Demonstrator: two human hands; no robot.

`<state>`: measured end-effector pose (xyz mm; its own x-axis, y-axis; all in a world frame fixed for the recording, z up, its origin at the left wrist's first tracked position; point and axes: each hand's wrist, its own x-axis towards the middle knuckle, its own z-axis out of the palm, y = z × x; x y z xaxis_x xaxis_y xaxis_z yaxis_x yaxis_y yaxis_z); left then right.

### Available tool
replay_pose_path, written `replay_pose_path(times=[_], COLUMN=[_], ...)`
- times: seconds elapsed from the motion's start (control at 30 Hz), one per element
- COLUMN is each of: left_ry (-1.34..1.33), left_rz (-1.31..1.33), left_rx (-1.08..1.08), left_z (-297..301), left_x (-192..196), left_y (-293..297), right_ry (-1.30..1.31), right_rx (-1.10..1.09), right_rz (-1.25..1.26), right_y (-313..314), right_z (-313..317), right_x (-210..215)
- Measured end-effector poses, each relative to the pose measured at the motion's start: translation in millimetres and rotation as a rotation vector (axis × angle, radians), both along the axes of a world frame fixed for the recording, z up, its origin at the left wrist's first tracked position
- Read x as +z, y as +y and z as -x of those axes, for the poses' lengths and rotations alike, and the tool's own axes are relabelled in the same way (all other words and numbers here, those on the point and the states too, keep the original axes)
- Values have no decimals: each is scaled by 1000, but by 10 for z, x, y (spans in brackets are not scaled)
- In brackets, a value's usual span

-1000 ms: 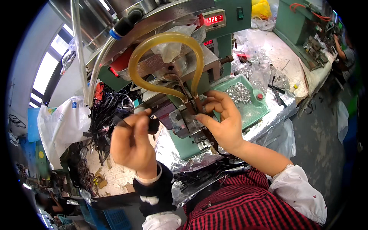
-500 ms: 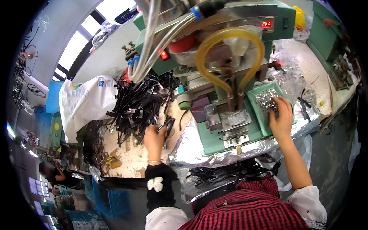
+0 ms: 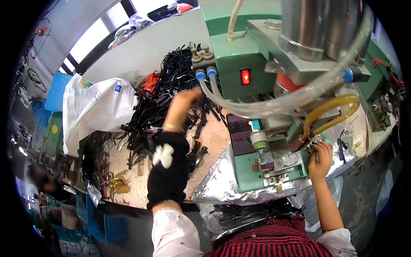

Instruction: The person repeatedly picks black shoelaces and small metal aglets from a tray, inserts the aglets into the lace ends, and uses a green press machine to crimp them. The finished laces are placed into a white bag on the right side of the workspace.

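My left arm, in a black sleeve cover with a white bow, stretches over the bench. My left hand (image 3: pixel 187 100) is at the far right part of a heap of black strips (image 3: pixel 152 113); its fingers are smeared by motion, and I cannot see whether it holds any. My right hand (image 3: pixel 321 162) is at the green tray (image 3: pixel 305 160) beside the machine. Its fingers are bent and apart from the thumb, the tips down by the small shiny metal pieces, which are mostly hidden here. Between the hands stands a green bench press (image 3: pixel 242 60) with a metal fixture (image 3: pixel 276 175).
Clear hoses (image 3: pixel 257 110) and a yellow tube (image 3: pixel 332 103) loop around the press. Foil (image 3: pixel 218 180) covers the bench's front edge. A white bag (image 3: pixel 100 103) lies left of the heap. More black strips (image 3: pixel 252 214) rest by my lap. A blue crate (image 3: pixel 113 227) stands below left.
My left hand has moved away from me, from the bench's near part to the heap's far side. My right hand stays at the tray, its fingers lower. My view has shifted left.
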<state>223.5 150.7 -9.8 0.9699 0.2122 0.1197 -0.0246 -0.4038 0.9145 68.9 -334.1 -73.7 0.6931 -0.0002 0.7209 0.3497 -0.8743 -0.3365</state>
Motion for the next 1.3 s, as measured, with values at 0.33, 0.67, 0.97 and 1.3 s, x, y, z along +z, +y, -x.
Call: replay_pose_path(times=[0.33,0.67,0.97,1.3], left_ry=[14,-228,-249,-61], left_rz=[-1289,-1264,-1191,-1068], left_rx=[96,103,-219,79], left_z=[90,122,951,174], left_x=[-677,-985,-698,-642], left_y=[68,193,115,48], right_ry=[25,-7,19,8], right_rx=[-52,-28,-52,-63], right_rz=[-24,-5,1,-31], right_y=[64,76,30,89], right_z=[16,-11,-2,-22], right_x=[14,29,-41,-22])
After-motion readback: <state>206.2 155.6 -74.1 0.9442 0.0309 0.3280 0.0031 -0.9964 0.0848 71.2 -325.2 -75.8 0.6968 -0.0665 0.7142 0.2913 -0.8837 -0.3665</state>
